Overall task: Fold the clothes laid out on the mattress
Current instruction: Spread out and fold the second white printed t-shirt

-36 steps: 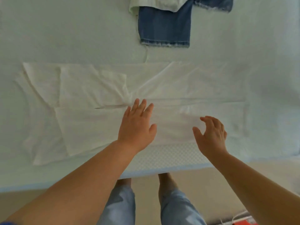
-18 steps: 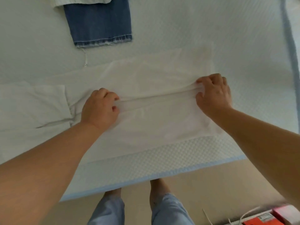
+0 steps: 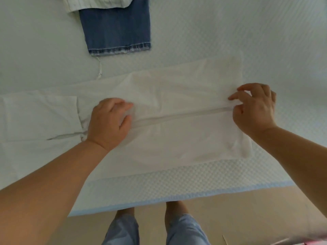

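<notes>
Thin, limp white garment spread along the near edge of the mattress, pinched at the centre fold by left hand and right hand, likely light, best gripped there.

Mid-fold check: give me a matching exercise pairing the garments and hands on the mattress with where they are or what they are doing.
Things:
1. white cotton garment
2. blue denim jeans leg
3. white striped shirt
4. left hand

States:
A. lies over the top of the denim
B. spread flat at the near edge of the quilted mattress
C. grips a fold of white cloth
D. far side, frayed hem towards the person

Pairs: 1-B, 2-D, 3-A, 4-C
</notes>
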### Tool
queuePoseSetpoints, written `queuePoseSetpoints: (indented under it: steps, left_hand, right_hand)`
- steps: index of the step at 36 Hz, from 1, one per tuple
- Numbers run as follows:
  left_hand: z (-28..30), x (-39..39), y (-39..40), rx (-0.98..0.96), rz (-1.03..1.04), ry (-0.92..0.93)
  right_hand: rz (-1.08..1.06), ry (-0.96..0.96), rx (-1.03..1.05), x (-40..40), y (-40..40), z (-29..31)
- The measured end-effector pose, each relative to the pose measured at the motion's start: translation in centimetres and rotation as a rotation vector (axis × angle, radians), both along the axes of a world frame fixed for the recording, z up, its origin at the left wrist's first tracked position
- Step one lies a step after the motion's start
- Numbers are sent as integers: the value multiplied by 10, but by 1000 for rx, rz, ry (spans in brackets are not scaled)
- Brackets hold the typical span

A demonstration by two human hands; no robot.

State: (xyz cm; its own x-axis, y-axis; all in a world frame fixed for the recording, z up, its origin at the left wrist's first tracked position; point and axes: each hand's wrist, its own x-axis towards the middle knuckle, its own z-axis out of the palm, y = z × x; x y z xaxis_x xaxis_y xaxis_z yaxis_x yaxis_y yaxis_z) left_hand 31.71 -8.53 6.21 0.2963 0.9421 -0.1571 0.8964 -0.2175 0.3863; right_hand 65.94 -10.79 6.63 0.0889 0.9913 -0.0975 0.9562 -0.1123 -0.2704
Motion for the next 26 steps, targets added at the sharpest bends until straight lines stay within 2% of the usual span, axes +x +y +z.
queuePoseSetpoints:
  steps: [2,5,9,14,17,19,22,26]
  left_hand:
    - [-4,3,8,27,2,12]
    - [-14,11,23,12,-32,44]
    - [-42,17,34,-93,2,90]
    - [-52,8,31,-89,53,156]
    - [-51,0,33,-176,56,268]
    - [-50,1,34,-249,35,331]
    - [-48,8,35,-324,7,399]
    - [-42,17,34,-339,-11,343]
  right_hand:
    - [40,58,29,-11,11,3]
    - [162,79,-45,-31,35,-4]
    - [301,-73,-228,-39,60,-37]
    - [139,-211,-293,6,64,-55]
    - [114,-205,-323,10,64,-53]
    - [59,-145,-315,5,62,-48]
    - [-166,13,-280,-2,51,-37]
    - [-445,89,-280,0,34,-26]
